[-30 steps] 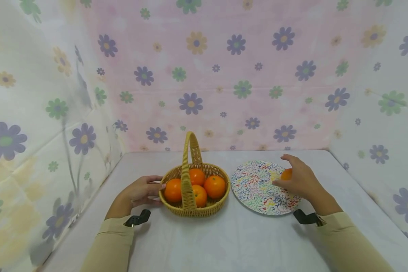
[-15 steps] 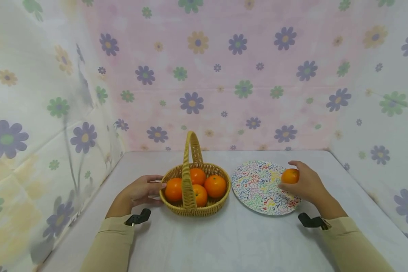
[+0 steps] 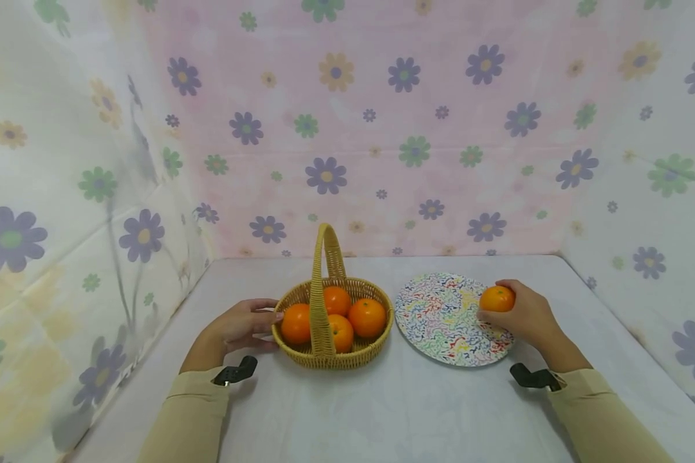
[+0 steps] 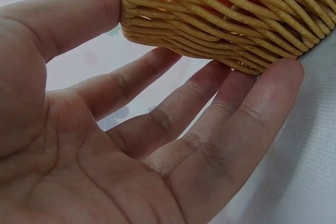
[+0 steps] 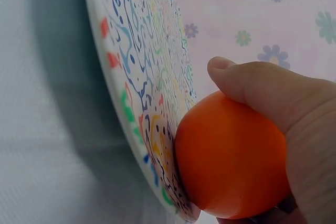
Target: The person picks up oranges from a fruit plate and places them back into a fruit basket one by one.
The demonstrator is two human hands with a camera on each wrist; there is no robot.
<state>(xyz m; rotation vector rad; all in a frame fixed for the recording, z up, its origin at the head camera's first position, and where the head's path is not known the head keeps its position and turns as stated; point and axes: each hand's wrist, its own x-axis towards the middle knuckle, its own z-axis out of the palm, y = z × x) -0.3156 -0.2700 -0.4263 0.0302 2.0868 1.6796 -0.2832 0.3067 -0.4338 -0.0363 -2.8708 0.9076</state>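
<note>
Against the left side of a wicker basket (image 3: 338, 361) rests my left hand (image 3: 244, 325). In the left wrist view its extended fingers (image 4: 194, 103) touch the basket's woven wall, with the thumb near the rim. Several oranges (image 3: 366, 317) lie inside, partly behind the handle. To the right, my right hand (image 3: 527, 315) grips a single orange (image 3: 497, 299) at the right part of a round speckled plate (image 3: 434, 321). Up close, the thumb lies along one side of this orange (image 5: 231, 156); the other fingers are mostly hidden behind it. The fruit sits against the plate's surface.
A pale cloth covers the table (image 3: 370, 411). Flower-printed fabric (image 3: 370, 128) hangs behind and on both sides. The basket's tall handle (image 3: 320, 289) arches over its middle. Black wrist mounts (image 3: 235, 371) sit at both cuffs.
My right hand has moved slightly right and down, and its fingers have closed around the orange, which now shows more fully. The left hand and basket have stayed in place.
</note>
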